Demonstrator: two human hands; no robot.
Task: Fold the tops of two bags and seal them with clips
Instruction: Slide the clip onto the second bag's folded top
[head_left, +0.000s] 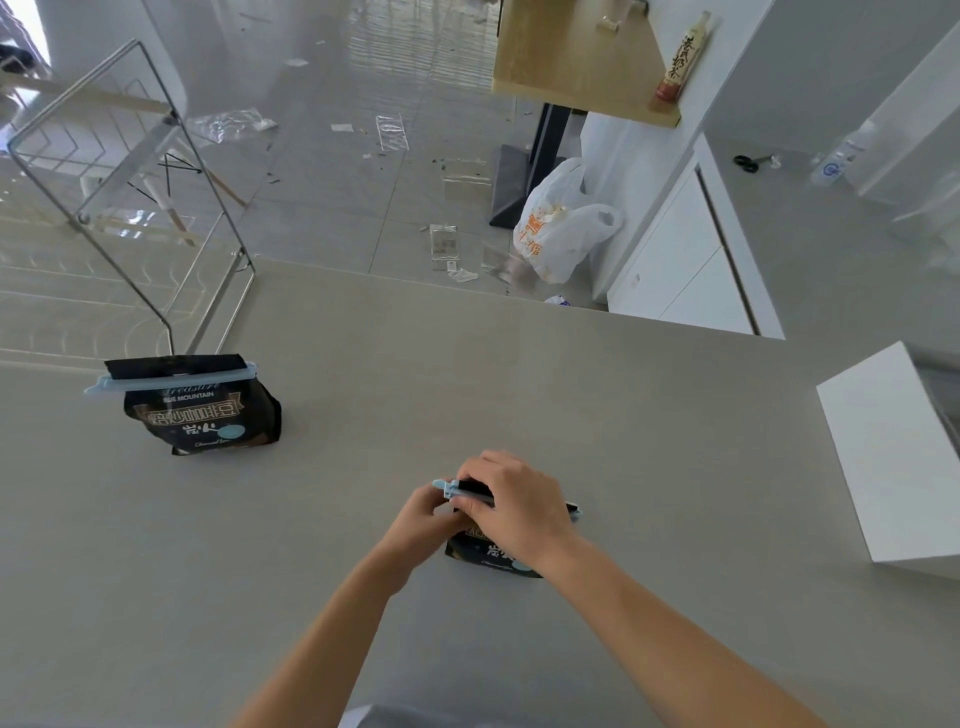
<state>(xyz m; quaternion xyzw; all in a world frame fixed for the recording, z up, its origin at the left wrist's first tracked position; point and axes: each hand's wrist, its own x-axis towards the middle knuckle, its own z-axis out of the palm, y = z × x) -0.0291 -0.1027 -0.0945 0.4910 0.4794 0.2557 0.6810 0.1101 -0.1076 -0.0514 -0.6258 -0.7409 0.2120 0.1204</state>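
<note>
A black coffee bag (200, 415) stands upright at the left of the grey counter, its top folded over and held by a long light-blue clip (171, 382). A second black bag (480, 556) stands near the counter's middle, mostly hidden behind my hands. A light-blue clip (447, 487) lies across its folded top. My left hand (428, 512) pinches the clip's left end. My right hand (511, 506) presses down over the clip and the bag's top; the clip's right tip (575, 513) pokes out beyond it.
A wire rack (130, 171) stands at the counter's far left edge. A white box (893, 462) sits at the right. Beyond the counter's far edge is the floor with scraps, a white plastic bag (561, 228) and a wooden table (576, 57).
</note>
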